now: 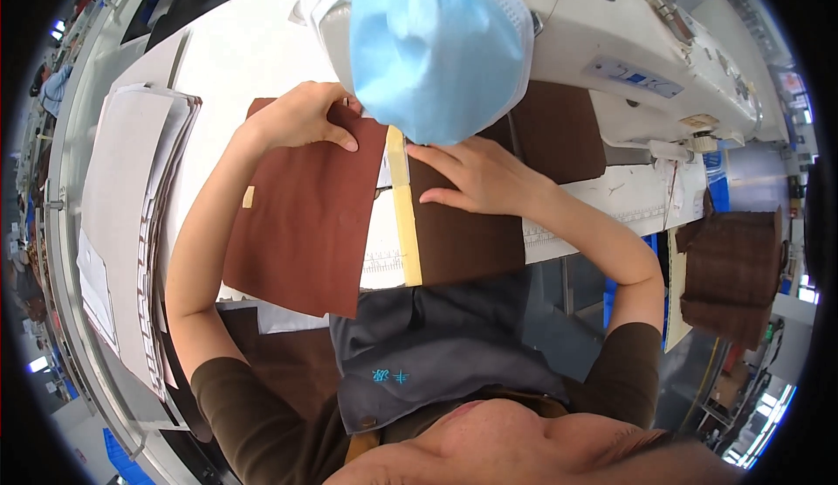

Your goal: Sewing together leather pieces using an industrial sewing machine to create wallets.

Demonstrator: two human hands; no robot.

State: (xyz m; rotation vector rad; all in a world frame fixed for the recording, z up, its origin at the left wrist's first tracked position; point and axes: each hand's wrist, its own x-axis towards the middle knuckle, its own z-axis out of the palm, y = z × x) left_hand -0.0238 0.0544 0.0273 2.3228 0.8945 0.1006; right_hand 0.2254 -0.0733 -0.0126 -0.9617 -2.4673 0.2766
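On the white sewing table lies a reddish-brown leather-like panel (305,206), a small yellow tape piece near its left edge. My left hand (301,118) rests on its far part, thumb and fingers apart, some fingertips hidden. Beside it, to the right, is a dark brown panel (471,245) with a pale yellow strip (401,214) along its left edge. My right hand (489,179) lies on this dark panel with fingers spread, the index finger reaching close to the strip. A light blue face mask (436,48) in front of the sewing machine (628,57) hides the needle area.
Left of the panels stands a stack of grey-white sheets (131,179). Another dark brown piece (559,131) lies under the machine arm. A printed ruler (628,214) runs along the table's near edge. Dark brown pieces (733,267) hang or stack at the right.
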